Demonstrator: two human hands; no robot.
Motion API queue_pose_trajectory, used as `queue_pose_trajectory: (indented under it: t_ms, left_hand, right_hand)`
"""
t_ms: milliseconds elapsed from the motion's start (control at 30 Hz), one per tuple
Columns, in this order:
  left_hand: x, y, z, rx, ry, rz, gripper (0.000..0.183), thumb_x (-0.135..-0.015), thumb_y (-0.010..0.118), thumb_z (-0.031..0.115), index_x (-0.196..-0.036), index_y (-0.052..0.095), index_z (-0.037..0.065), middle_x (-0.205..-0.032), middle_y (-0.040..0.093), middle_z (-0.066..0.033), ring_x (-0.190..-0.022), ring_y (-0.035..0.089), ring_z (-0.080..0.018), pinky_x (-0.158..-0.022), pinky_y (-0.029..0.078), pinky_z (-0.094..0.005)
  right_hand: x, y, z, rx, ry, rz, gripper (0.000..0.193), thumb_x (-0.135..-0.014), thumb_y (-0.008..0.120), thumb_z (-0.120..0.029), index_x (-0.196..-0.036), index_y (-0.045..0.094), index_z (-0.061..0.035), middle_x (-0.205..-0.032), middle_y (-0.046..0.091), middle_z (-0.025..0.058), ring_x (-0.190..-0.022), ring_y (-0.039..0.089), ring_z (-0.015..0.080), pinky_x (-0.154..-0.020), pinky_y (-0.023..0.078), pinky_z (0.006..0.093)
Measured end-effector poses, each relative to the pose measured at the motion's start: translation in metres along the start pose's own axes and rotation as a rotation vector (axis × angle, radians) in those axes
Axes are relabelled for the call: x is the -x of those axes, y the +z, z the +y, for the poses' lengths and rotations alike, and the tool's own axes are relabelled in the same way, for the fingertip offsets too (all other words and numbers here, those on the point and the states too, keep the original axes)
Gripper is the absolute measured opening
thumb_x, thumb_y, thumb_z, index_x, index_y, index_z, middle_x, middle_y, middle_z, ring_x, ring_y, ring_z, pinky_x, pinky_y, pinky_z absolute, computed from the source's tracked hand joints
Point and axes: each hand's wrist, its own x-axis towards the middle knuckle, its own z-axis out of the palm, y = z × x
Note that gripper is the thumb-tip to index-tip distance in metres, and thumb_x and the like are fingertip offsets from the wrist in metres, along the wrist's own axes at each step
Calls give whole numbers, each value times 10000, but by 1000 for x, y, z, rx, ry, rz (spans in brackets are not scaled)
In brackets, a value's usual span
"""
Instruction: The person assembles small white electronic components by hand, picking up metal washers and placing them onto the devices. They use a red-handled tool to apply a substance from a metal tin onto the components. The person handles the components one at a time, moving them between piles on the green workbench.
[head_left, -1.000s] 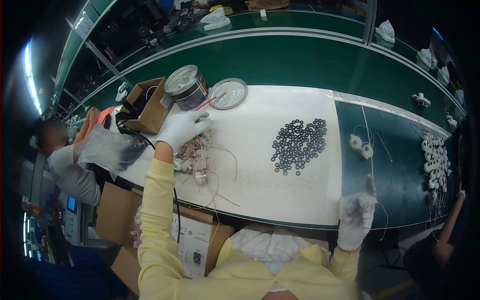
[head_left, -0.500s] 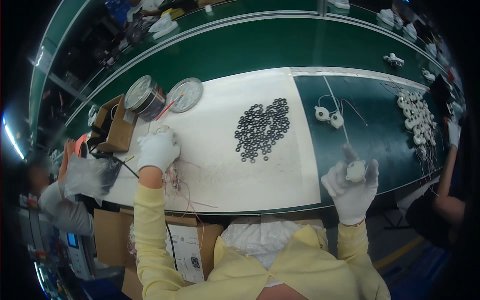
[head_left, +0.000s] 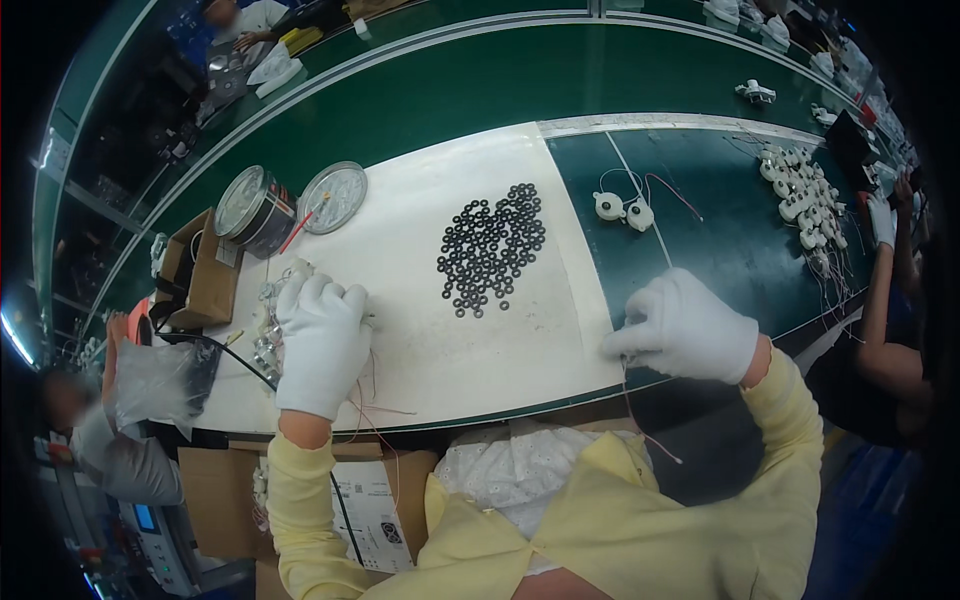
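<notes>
Both my hands wear white gloves. My right hand point(head_left: 690, 325), palm down over the right edge of the white sheet, is closed round a small round white part with wires, now mostly hidden by the fingers. Its thin wires point(head_left: 640, 425) hang past the table's front edge. My left hand point(head_left: 325, 340) is closed above the left side of the sheet; what its fingers hold, if anything, is hidden. Beside it lies a heap of small metal and white parts point(head_left: 268, 345) with pink wires. Many black rings point(head_left: 490, 240) lie spread mid-sheet.
Two round white wired parts point(head_left: 622, 210) lie on the green mat; more are heaped point(head_left: 805, 205) at far right. At left stand an open can point(head_left: 262, 225), a round lid point(head_left: 335, 195) with a red stick, and a cardboard box point(head_left: 205, 270). Co-workers sit at both sides.
My right hand has turned from palm up to palm down and closed over the white part, moving slightly up and left. My left hand has shifted. The whole view has moved slightly.
</notes>
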Motion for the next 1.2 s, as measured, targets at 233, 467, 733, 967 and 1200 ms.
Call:
queue_pose_trajectory:
  t_ms: [233, 467, 733, 967, 1200]
  left_hand:
    - [4, -11, 18, 39, -35, 161, 122, -830, 743, 173, -910, 680, 105, -804, 632, -69, -937, 625, -287, -1021, 448, -493]
    - [19, 3, 35, 123, -85, 140, 168, -866, 739, 233, -791, 650, 112, -742, 635, -64, -828, 625, -272, -999, 453, -488]
    - [23, 8, 61, 181, -83, 195, 200, -892, 716, 186, -767, 601, 80, -728, 598, -107, -734, 580, -333, -782, 466, -489]
    - [15, 26, 62, 334, -65, 329, 221, -863, 699, 118, -698, 559, 72, -630, 536, -113, -630, 529, -344, -624, 414, -467]
    - [23, 42, 56, 283, -20, 389, 215, -867, 683, 97, -689, 566, 69, -615, 529, -113, -618, 525, -348, -613, 414, -478]
  right_hand:
    - [-29, -6, 16, 423, -7, -121, 182, -834, 591, -84, -891, 711, -209, -878, 587, 4, -812, 580, 210, -796, 438, 370]
    - [-76, -50, -44, 156, -191, 95, 206, -781, 678, -181, -987, 685, -163, -887, 607, 10, -861, 642, 229, -785, 456, 409]
    - [-122, -76, -159, -482, -747, -230, 179, -895, 677, -271, -942, 670, -99, -927, 644, 164, -824, 646, 306, -688, 497, 434]
    - [-96, -10, -161, -1133, -750, 574, 211, -907, 646, -245, -813, 631, -57, -733, 617, 127, -658, 587, 327, -642, 503, 419]
    - [-84, -48, -139, -818, -848, 370, 208, -920, 629, -257, -810, 621, -80, -754, 606, 129, -661, 570, 326, -633, 483, 423]
